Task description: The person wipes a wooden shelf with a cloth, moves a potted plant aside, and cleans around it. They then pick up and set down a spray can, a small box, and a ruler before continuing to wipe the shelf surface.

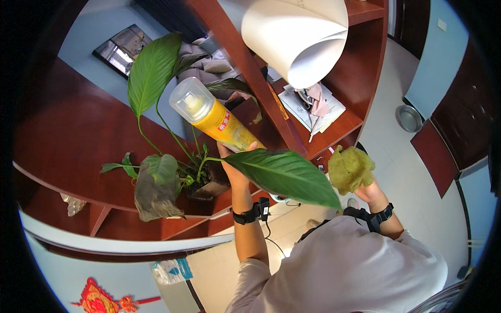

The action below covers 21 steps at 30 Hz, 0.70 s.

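Note:
My left hand (234, 166) grips the lower end of a yellow aerosol spray can (231, 124) with a clear cap; the can is tilted and bears writing. A large green leaf (287, 176) of the potted plant crosses in front of that wrist. Just left of the hand stands the plant's dark square pot (209, 184), on the reddish-brown wooden shelf top. One withered grey-brown leaf (154, 195) droops over the shelf's front edge. Over to the right, my right hand (368, 191) holds a crumpled olive-yellow cloth (351, 169), which hides part of the fingers.
A rolled white sheet (270, 35) juts out above the wooden shelf compartment (344, 86). Inside lie papers (332, 111) and a pink cloth strap (319, 103). A metal basin (409, 118) rests on the tiled floor by a doorway. A cable (276, 244) hangs from my left wristband.

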Available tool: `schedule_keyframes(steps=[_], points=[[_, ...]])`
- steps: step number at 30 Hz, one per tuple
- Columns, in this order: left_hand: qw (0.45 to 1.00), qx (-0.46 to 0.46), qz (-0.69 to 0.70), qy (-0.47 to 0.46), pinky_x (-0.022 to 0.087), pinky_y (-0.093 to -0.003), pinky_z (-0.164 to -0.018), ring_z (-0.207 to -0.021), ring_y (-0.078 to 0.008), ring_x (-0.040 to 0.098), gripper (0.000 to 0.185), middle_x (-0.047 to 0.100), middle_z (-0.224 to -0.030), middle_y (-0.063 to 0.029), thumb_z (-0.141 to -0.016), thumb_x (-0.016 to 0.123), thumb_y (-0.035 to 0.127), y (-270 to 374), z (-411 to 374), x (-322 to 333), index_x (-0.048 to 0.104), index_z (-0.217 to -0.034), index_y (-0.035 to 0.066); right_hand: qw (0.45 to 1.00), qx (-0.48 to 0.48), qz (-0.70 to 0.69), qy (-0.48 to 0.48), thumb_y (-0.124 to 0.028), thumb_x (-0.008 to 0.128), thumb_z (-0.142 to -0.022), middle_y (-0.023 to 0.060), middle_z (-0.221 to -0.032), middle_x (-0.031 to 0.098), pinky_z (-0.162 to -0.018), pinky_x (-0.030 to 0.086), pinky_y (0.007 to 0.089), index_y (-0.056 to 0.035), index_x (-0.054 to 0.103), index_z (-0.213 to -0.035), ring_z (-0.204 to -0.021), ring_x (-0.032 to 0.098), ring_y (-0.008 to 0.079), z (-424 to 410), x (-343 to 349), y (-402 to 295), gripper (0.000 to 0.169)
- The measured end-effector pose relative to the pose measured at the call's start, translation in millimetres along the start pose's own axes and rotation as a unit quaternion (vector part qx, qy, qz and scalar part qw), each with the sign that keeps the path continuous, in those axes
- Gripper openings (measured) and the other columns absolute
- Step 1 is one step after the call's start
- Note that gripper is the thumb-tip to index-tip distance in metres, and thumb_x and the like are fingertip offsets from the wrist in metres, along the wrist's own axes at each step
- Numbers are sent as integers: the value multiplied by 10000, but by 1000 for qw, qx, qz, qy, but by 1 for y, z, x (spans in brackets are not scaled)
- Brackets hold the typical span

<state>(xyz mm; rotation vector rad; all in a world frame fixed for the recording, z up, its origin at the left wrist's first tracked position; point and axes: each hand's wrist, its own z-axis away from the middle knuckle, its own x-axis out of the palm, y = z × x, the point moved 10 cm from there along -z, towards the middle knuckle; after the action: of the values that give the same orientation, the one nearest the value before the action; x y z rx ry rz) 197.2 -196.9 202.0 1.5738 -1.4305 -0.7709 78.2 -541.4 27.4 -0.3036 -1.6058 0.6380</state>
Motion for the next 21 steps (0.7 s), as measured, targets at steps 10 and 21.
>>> schedule_keyframes(steps=[10, 21], points=[[887, 156, -371, 225, 395, -396, -1146, -1328, -263, 522, 493, 547, -1419, -189, -1020, 625, 99, 61, 110, 22, 457, -1466, -26, 998, 22, 17, -48, -506, 543, -1039, 86, -1590, 436, -1211, 354, 468, -101, 378, -1568, -1446, 437, 278, -37, -22, -79, 686], [959, 178, -109, -192, 530, -365, -617, -672, -254, 646, 109, 681, -755, -84, -844, 604, -4, 111, 163, 236, 711, -855, 6, 973, 144, 123, -130, -527, 481, -1065, 73, -1625, 372, -1211, 346, 467, -113, 282, -1614, -1477, 387, 258, -35, -46, -110, 716]])
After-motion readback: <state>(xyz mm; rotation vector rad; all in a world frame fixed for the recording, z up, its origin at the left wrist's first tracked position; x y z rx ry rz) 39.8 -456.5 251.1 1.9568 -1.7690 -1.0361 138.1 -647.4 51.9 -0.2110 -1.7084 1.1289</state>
